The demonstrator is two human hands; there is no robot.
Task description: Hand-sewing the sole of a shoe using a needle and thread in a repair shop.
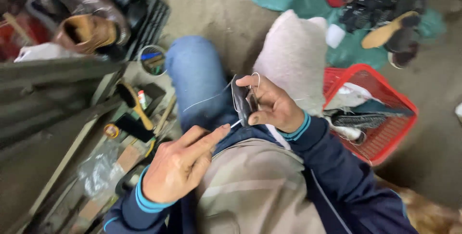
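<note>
My right hand [272, 104] grips a small dark leather piece [242, 100] with pale thread [207, 100] looped around it and trailing left over my knee. My left hand [180, 164] is just below and to the left, fingers pinched near a thin metal needle or awl tip [235, 124] that pokes out under the dark piece. Both hands are over my lap, above blue jeans [195, 77] and a tan apron [255, 186]. Whether the left fingers hold the needle is hard to tell.
A red plastic basket [385, 142] with shoes stands at right. A pale cushion [296, 56] lies behind the hands. At left a cluttered wooden tool box [120, 133] holds a brush [132, 101] and small tins; brown shoes [86, 29] sit above it. More footwear lies at top right.
</note>
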